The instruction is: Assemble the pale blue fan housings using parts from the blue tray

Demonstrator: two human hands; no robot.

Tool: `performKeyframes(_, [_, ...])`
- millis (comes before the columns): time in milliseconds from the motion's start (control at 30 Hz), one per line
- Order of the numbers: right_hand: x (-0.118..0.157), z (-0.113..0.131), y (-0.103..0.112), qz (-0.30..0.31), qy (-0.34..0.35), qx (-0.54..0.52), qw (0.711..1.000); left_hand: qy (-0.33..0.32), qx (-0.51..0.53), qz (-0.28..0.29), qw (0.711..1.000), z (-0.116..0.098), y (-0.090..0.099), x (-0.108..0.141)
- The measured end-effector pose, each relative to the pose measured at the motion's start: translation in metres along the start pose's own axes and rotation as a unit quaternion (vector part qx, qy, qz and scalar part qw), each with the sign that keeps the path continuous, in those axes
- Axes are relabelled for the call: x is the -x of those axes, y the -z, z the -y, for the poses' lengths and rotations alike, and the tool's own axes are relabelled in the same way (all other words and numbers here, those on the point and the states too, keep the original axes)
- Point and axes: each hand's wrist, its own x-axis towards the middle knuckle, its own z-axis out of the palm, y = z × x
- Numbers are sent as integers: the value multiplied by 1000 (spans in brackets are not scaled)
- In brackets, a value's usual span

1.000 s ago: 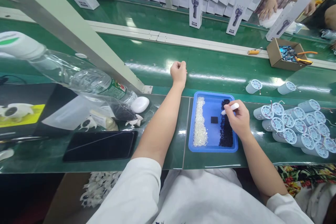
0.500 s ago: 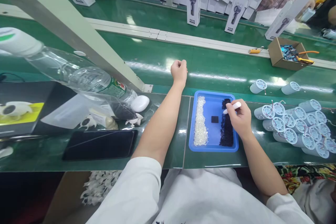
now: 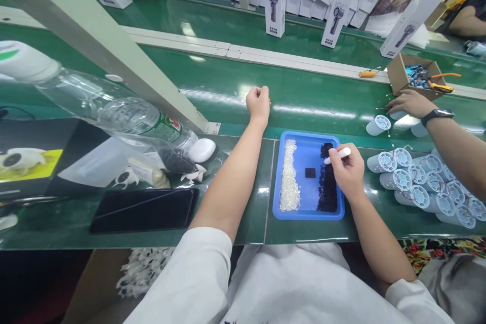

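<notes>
A blue tray (image 3: 310, 215) holds a strip of small white pieces (image 3: 289, 182) on its left and a strip of small black pieces (image 3: 328, 190) on its right, with a black square (image 3: 310, 172) between them. My right hand (image 3: 348, 171) pinches a white pen-like tool (image 3: 339, 155), its tip over the black pieces. Beyond the tray's upper left, my left hand (image 3: 258, 103) is closed above the green surface; whatever its fingers may hold is hidden.
A phone (image 3: 144, 209) and a clear bottle (image 3: 114, 106) lie at the left. Light-blue cylinders (image 3: 417, 196) crowd the right, where another person's hand (image 3: 412, 104) reaches in near a cardboard box (image 3: 398, 75). A metal post (image 3: 114, 43) slants across the upper left.
Another person's arm with a dark watch has come in from the right, its hand over the upper blue cylinders. The white tool has shifted slightly right. My left hand is almost unmoved.
</notes>
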Motion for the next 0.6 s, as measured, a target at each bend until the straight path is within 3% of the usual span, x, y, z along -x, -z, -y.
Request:
performKeyframes(167, [-1,2,0,7,2,2,1000,12,14,-6,1000,-8,-2,3])
performKeyframes(467, [-1,1,1,10,-1,-8,1000,0,35,32,999,-26,-8,6])
performKeyframes(600, [-1,0,1,19,1,1,1000,-19,54,45,997,-51,-7,10])
